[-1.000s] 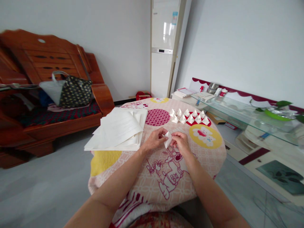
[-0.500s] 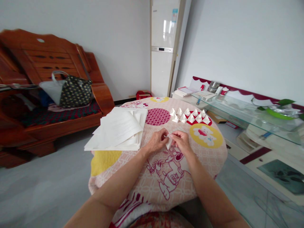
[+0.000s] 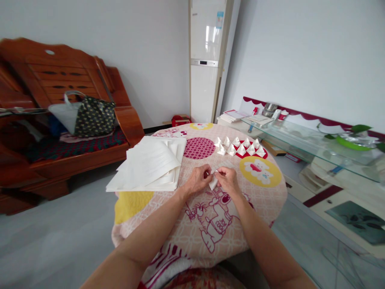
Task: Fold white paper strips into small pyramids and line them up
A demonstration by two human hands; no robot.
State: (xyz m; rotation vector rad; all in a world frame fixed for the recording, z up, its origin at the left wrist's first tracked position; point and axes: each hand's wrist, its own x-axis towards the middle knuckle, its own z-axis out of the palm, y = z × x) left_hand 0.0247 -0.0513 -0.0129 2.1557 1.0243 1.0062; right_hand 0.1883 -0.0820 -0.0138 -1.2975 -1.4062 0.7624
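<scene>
Over the middle of a round table with a pink cartoon cloth (image 3: 210, 237), my left hand (image 3: 197, 180) and my right hand (image 3: 227, 180) pinch one small folded piece of white paper (image 3: 213, 181) between their fingertips. Both hands are closed on it, thumbs meeting at its top edge. Beyond them lie two rows of several finished white folded paper pieces (image 3: 240, 147). A stack of white paper sheets (image 3: 152, 163) rests at the table's left side, nearest my left hand.
A wooden bench (image 3: 60, 120) with a patterned bag (image 3: 90, 116) stands at the left. A tall white air conditioner (image 3: 207, 60) is in the corner. A glass-topped cabinet (image 3: 303, 144) with small items runs along the right wall.
The paper piece has been drawn further in between my fingers, with less of it showing. My hands have closed in together slightly. The view shifted a little.
</scene>
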